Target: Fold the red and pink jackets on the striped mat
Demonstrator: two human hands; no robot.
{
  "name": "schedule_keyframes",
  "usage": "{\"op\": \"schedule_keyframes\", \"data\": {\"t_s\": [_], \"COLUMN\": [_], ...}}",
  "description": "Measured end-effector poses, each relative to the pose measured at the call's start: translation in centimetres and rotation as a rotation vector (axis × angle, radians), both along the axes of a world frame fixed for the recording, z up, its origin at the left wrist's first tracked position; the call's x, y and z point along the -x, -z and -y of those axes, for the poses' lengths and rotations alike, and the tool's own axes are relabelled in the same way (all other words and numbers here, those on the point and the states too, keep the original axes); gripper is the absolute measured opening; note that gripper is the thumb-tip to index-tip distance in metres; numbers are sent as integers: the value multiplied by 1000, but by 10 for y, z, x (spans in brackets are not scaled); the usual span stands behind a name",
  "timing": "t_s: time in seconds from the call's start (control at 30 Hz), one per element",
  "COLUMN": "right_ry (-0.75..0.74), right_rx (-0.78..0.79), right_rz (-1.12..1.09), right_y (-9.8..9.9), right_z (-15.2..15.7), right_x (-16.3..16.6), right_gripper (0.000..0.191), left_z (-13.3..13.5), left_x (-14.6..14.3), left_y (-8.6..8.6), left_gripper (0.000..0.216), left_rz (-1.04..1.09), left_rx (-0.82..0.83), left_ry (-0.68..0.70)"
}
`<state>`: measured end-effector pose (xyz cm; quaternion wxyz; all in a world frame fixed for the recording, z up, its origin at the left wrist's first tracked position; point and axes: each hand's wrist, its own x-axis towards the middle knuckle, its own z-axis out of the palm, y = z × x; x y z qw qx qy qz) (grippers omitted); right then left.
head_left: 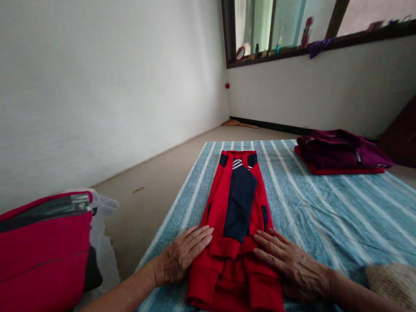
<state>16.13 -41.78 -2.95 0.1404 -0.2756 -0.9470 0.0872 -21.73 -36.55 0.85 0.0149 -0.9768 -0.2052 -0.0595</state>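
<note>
A red and navy track jacket (239, 203) with white stripes lies on the striped blue cloth (292, 203), its sides and sleeves folded inward into a long narrow shape. The cuffs and hem are at the end nearest me. My left hand (185, 253) rests flat on the jacket's left edge, fingers stretched out. On the opposite edge, near a cuff, my right hand (287, 262) lies flat with its fingers extended. Neither hand grips the fabric.
Folded purple and red clothes (344, 151) are stacked at the far right of the cloth. A pink-red bag (42, 255) stands at the left. A beige woven item (393, 284) is at the lower right. White walls and a window ledge (286, 55) stand behind.
</note>
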Motion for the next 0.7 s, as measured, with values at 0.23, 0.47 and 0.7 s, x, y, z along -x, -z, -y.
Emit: {"op": "schedule_keyframes", "data": {"t_s": [0.23, 0.47, 0.7], "right_ry": [20, 24, 26], "right_rx": [-155, -234, -192], "right_rz": [-120, -111, -133], "right_y": [14, 12, 6], "right_z": [-2, -7, -13], "right_x": [5, 1, 15], "right_gripper": [64, 52, 53], "left_z": [-1, 0, -7], "left_x": [-3, -12, -17], "left_y": [5, 3, -10], "left_gripper": [55, 49, 50], "left_rz": [34, 51, 0], "left_rx": [-51, -107, 40], "left_ry": [-10, 6, 42]}}
